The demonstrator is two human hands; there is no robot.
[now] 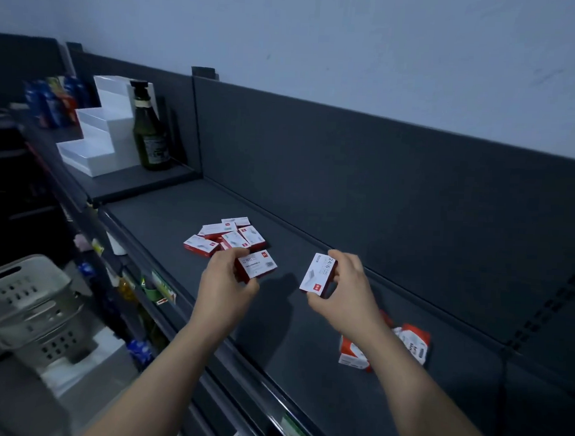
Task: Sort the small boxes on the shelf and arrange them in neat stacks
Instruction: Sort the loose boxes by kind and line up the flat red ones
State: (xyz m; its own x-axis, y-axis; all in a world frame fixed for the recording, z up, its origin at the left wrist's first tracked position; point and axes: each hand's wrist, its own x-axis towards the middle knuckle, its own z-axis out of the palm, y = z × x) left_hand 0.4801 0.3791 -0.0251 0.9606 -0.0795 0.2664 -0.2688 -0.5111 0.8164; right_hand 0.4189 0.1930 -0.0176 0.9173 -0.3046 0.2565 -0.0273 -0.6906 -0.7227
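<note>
Over the open middle of a dark shelf (360, 240), the left hand (227, 281) grips one small box (260, 265). The right hand (345, 285) pinches a second box (320, 274) by its ends, long axis toward the back panel. A loose pile (227, 237) lies just behind, and more boxes (412, 339) sit beneath the right forearm.

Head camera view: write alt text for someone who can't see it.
Over a dark shelf, the left hand holds a box and the right hand a second box. More boxes lie jumbled behind the left hand; a bottle and white stand sit further left.
</note>
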